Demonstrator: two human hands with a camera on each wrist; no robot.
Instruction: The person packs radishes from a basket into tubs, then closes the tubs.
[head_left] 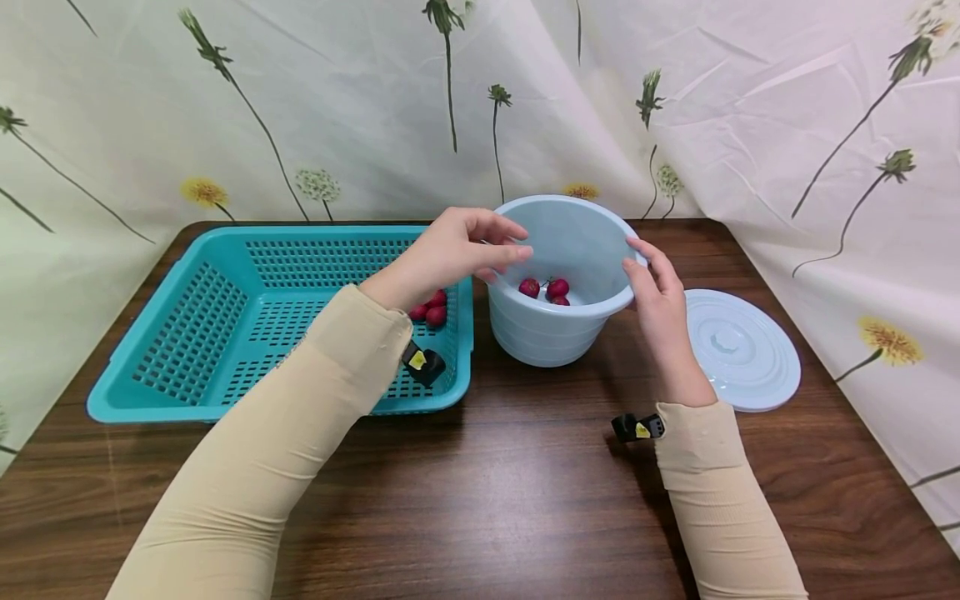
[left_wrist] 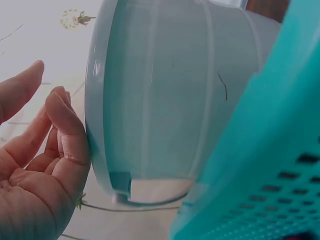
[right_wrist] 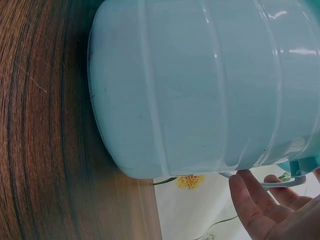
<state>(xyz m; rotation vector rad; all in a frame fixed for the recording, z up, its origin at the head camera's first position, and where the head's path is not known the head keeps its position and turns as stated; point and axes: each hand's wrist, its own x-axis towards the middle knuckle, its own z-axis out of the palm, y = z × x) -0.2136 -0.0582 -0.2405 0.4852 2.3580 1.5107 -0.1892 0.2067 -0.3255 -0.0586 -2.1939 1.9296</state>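
A light blue bucket (head_left: 543, 337) stands upright on the table, with several small red radishes (head_left: 557, 288) on its floor. My left hand (head_left: 461, 246) reaches over the bucket's left rim, thumb and fingers apart, holding nothing. In the left wrist view that hand (left_wrist: 45, 165) is beside the rim, its fingers loosely bent. My right hand (head_left: 660, 304) grips the rim on the right side, thumb on the near edge. The right wrist view has its fingers (right_wrist: 250, 200) near the bucket's outer wall and handle. More radishes (head_left: 436, 316) lie in the teal basket (head_left: 467, 350), partly behind my left wrist.
The perforated teal basket sits just left of the bucket. A round light blue lid (head_left: 750, 350) lies on the table to the right. Behind the brown wooden table (head_left: 517, 500) hangs a flower-printed white cloth (head_left: 360, 108). Each wrist wears a small black camera.
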